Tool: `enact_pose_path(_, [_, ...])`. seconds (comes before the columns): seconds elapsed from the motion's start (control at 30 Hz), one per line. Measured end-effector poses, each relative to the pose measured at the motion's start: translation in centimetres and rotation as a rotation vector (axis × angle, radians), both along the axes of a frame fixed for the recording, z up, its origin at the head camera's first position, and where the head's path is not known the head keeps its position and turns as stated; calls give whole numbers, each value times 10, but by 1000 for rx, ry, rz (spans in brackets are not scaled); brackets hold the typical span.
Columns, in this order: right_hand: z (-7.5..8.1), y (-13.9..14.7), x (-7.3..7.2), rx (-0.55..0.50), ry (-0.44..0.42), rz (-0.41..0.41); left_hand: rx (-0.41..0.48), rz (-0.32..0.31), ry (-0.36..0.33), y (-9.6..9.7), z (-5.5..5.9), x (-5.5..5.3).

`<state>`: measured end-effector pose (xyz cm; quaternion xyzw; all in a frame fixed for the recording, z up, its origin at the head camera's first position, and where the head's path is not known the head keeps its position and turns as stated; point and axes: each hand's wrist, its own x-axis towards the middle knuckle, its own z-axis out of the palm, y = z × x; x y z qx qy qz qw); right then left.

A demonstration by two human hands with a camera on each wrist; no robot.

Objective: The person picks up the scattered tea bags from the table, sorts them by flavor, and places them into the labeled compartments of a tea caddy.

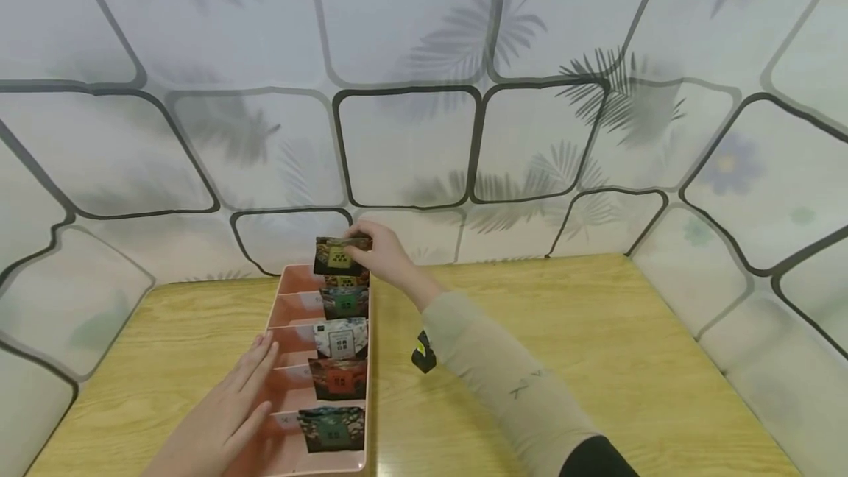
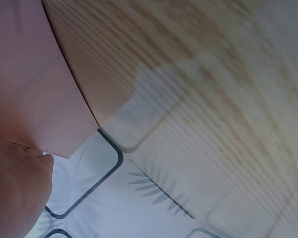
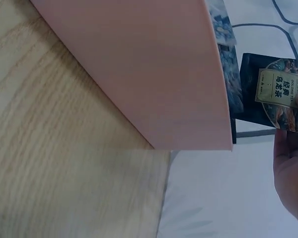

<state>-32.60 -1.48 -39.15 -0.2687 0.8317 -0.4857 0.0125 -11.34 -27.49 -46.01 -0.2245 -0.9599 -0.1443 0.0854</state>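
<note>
A long pink box [image 1: 369, 389] with dividers stands on the table, with dark printed tea packets upright along its right side. At its far end my right hand [image 1: 384, 252] pinches the top of a black tea packet [image 1: 338, 256] with a yellow label. In the right wrist view, the label on this tea packet [image 3: 278, 91] reads "Oolong tea"; it is above the box's rim. My left hand [image 1: 221, 411] rests on the left wall of the box, its fingers fairly straight. The left wrist view shows only part of that hand [image 2: 20, 183] at the rim.
Below the far compartment come a green-labelled packet [image 1: 346, 302], a white packet [image 1: 341, 338], a red-labelled packet [image 1: 339, 380] and another green one [image 1: 333, 429]. A small black item [image 1: 424, 354] lies on the wooden table [image 1: 629, 359] beside my right sleeve. Patterned fabric walls [image 1: 411, 146] surround the table.
</note>
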Motion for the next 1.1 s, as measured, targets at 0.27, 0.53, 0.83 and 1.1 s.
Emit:
enact_pose_path(0.27, [-11, -8, 5, 78, -4, -3, -5, -12, 37, 0, 0, 0])
enact_pose_path(0.53, [-28, -8, 6, 136, 32, -18, -7, -14, 35, 0, -1, 0])
enact_pose_path(0.83, [-32, -10, 9, 217, 50, -10, -14, 1, 26, 1, 0, 1])
enact_pose_path(1.1, [-32, -12, 9, 233, 52, -22, -14, -4, 31, 1, 0, 1])
